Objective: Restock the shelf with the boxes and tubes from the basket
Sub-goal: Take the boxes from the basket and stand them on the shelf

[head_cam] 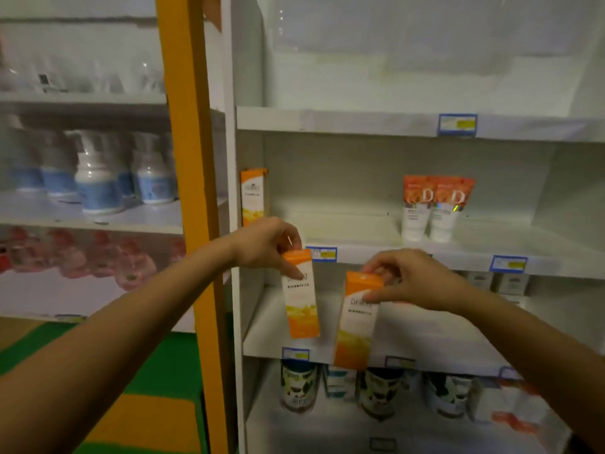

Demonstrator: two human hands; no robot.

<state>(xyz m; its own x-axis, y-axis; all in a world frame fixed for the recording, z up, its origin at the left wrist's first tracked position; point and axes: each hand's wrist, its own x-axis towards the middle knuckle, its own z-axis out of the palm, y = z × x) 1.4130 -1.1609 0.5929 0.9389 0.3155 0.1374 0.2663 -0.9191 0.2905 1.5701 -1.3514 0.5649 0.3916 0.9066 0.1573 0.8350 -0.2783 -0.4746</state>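
My left hand (265, 244) grips the top of a tall orange-and-white box (302, 299), held upright in front of the white shelf (409, 253). My right hand (412, 280) pinches the top of a second, matching box (357, 322), slightly tilted and lower. A third identical box (252, 196) stands at the far left of the middle shelf. Two white tubes with orange tops (432, 208) stand cap-down further right on that shelf. The basket is not in view.
An orange post (193, 191) divides this unit from a left shelving unit holding white-and-blue bottles (95, 178) and pink packs. Tins (299, 385) stand on the lowest shelf. Small boxes (497, 283) sit at the right of the shelf below. Blue price tags line the shelf edges.
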